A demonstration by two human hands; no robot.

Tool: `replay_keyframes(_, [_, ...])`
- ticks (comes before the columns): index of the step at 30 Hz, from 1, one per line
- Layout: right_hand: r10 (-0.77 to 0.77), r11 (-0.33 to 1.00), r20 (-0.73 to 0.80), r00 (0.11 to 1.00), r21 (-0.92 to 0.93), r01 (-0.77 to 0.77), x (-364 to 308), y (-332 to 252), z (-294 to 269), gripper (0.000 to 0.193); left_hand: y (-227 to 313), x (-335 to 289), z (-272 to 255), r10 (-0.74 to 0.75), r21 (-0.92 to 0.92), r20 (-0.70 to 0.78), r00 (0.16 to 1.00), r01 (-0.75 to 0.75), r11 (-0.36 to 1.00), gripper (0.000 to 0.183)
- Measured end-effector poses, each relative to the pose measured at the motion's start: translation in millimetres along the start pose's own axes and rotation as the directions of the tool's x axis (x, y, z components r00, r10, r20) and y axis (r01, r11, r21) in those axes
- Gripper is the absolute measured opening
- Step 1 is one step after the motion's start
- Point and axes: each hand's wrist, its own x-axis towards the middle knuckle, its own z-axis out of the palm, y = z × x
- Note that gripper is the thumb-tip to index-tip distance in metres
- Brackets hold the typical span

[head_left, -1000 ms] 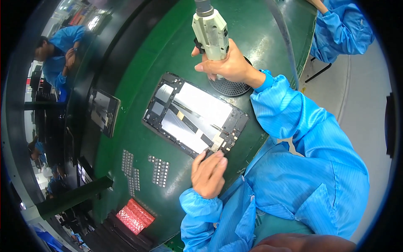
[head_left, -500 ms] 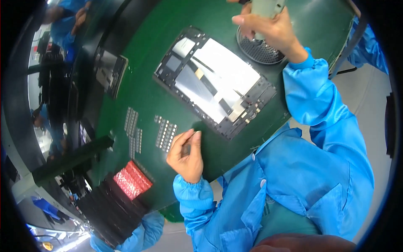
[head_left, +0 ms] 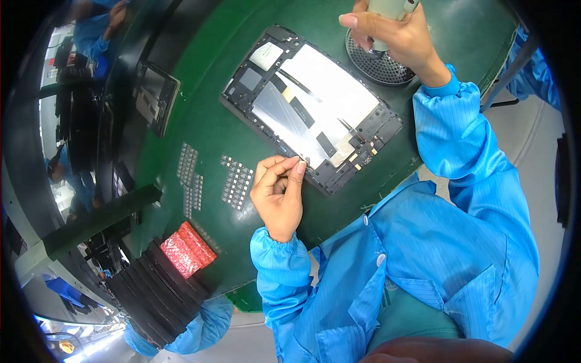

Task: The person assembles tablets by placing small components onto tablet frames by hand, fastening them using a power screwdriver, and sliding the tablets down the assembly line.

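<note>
An opened tablet (head_left: 339, 78) lies flat and tilted on the green table, its white and silver inside facing up. At its near left edge is my left hand (head_left: 279, 193), thumb and forefinger pinched together. What they hold, if anything, is too small to tell. My right hand (head_left: 402, 39) is wrapped round a pale green electric screwdriver (head_left: 387, 8), partly cut off by the top edge. Its lower end is over a round black dish (head_left: 378, 65) dotted with small holes, partly hidden by my hand.
Two sheets of small parts, a dark one (head_left: 188, 166) and a lighter one (head_left: 237, 181), lie to the left. Beyond them are red bubble wrap (head_left: 189, 249), stacked black trays (head_left: 158, 296) and another tablet (head_left: 156, 97). A dark green bar (head_left: 100, 221) juts over the table's left side.
My left hand has moved up and right, from beside the lighter sheet to the tablet's edge, still pinched. My right hand, with the screwdriver, has shifted slightly over the round dish.
</note>
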Motion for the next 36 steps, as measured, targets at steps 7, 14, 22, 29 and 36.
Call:
replay_keyframes(7, [-0.238, 0.962, 0.184, 0.954, 0.181, 0.205, 7.9, 21.6, -21.9, 0.039, 0.3, 3.2, 6.3, 0.058, 0.041, 0.004, 0.998, -0.058, 0.998, 0.01])
replay_keyframes(14, [0.294, 0.894, -0.213, 0.932, -0.283, -0.347, -0.9, -19.9, 2.5, 0.039, -1.3, 2.9, 5.7, 0.032, 0.063, 0.006, 0.999, -0.032, 0.997, 0.012])
replay_keyframes(22, [0.32, 0.871, -0.256, 0.912, -0.3, -0.389, -0.1, -20.0, 6.0, 0.04, -3.6, -1.9, 8.0, 0.228, 0.329, -0.03, 0.973, -0.206, 0.922, 0.016])
replay_keyframes(29, [0.192, 0.887, -0.048, 0.98, -0.419, -0.194, -4.7, -9.8, -6.5, 0.034, 2.1, -16.2, -1.3, 0.369, 0.586, 0.242, 0.897, -0.438, 0.682, 0.043])
replay_keyframes(36, [0.364, 0.917, -0.061, 0.929, -0.149, -0.369, -12.9, -3.5, 92.6, 0.029, -6.5, 20.0, -0.2, 0.49, 0.519, 0.3, 0.818, -0.571, 0.636, 0.038])
